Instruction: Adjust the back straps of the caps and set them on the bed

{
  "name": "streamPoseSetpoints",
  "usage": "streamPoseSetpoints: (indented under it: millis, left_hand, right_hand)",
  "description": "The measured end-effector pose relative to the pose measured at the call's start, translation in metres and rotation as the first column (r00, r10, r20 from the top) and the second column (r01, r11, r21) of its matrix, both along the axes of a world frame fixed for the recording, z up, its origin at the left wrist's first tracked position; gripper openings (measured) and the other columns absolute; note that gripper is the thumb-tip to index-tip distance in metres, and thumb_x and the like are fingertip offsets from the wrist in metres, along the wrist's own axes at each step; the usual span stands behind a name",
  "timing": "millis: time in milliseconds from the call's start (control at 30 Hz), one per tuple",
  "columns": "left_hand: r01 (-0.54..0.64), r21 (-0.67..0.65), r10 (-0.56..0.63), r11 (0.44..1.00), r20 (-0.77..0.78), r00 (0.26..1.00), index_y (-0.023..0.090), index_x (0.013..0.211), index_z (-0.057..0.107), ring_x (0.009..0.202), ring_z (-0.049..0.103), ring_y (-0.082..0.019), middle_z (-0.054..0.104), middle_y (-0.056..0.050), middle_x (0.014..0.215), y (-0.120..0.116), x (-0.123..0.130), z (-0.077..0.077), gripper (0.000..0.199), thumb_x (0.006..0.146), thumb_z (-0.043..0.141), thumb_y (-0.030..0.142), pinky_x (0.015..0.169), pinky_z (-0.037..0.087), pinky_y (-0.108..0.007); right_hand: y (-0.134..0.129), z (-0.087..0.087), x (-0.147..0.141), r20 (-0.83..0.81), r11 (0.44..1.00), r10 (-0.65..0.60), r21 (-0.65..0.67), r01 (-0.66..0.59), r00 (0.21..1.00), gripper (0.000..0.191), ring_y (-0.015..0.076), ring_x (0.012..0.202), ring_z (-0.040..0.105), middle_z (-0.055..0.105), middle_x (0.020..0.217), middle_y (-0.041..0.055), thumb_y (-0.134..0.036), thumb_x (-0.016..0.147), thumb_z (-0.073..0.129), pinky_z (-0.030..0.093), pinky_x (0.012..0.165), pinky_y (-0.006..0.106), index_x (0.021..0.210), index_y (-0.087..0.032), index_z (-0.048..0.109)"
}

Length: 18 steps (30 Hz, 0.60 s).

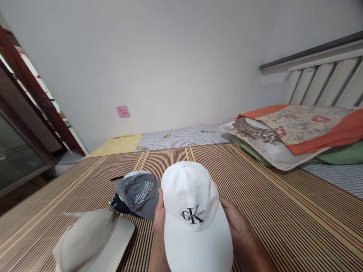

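A white cap (195, 196) with a black logo is held up in front of me, its brim pointing down toward me. My left hand (159, 221) grips its left side, thumb along the edge. On the right side my right hand (234, 217) holds it, with the fingers mostly hidden by the cap. To the left, a grey cap (138, 192) with white lettering lies on top of a dark cap (124, 206). A beige cap (90, 240) rests nearer to me at the lower left.
A striped bamboo mat (244, 166) covers the bed. Pillows with an orange-edged floral cover (309, 124) are stacked at the right, by a slatted headboard (326, 81). A pink note (123, 111) is stuck on the wall. A cabinet (19, 151) stands at the left.
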<state>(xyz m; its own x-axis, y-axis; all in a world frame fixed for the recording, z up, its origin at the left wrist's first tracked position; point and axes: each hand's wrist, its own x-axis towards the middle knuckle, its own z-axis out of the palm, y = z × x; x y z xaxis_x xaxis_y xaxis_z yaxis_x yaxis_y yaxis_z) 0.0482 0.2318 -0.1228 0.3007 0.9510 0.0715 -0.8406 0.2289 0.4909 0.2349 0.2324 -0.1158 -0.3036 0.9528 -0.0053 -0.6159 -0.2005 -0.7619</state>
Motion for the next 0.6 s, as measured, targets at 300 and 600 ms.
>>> streamPoseSetpoints:
  millis: [300, 600]
  left_hand:
    - [-0.098, -0.056, 0.101, 0.994, 0.064, 0.993, 0.026, 0.154, 0.052, 0.147, 0.049, -0.026, 0.066, -0.008, 0.148, 0.004, -0.033, -0.006, 0.069, 0.098, 0.044, 0.067, 0.125, 0.029, -0.04]
    - [-0.189, 0.003, 0.188, 0.982, 0.086, 0.978, 0.029, 0.155, 0.049, 0.149, 0.046, -0.028, 0.062, -0.007, 0.153, -0.001, -0.043, 0.0, 0.075, 0.095, 0.045, 0.072, 0.126, 0.026, -0.045]
  right_hand:
    - [0.005, -0.011, 0.002, -0.084, 0.993, 0.077, -0.082, -0.084, 0.993, 0.036, 0.0305, 0.106, 0.074, 0.083, 0.097, 0.0111, -0.043, 0.075, 0.092, 0.054, 0.099, 0.043, 0.095, -0.016, 0.08]
    - [-0.004, -0.023, 0.003, 0.184, 0.846, 0.424, 0.269, -0.46, 0.887, 0.053, 0.0177, 0.07, 0.072, 0.08, 0.094, 0.0096, -0.051, 0.079, 0.087, 0.055, 0.058, 0.023, 0.117, -0.015, 0.078]
